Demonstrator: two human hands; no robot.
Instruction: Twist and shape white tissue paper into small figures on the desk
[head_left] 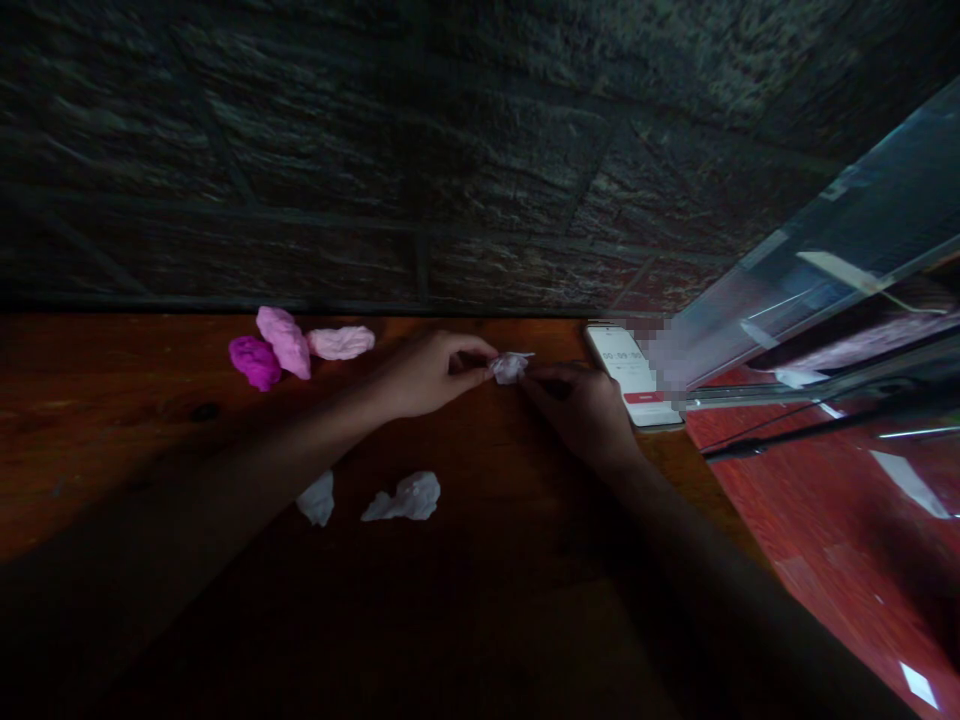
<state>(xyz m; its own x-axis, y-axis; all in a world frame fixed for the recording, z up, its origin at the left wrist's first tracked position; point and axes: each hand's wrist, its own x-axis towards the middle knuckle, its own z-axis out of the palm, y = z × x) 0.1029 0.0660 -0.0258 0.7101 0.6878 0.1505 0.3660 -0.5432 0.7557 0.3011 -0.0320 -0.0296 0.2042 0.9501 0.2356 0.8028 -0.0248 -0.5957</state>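
Between my two hands is a small crumpled piece of white tissue or thin paper (510,368). My left hand (427,372) pinches its left side between thumb and fingertips. On its right side, the fingertips of my right hand (581,405) are closed at its edge; that hand is in shadow. Closer to me on the wooden table (480,560) lie two more crumpled white pieces: one (409,497) in full view, the other (318,498) partly hidden by my left forearm.
Crumpled magenta (255,362), pink (283,342) and pale pink (341,343) pieces lie together at the back left. A phone (634,375) showing a timer lies right of my right hand. A dark stone-patterned wall (420,150) rises behind the table; red flooring (817,510) shows at right.
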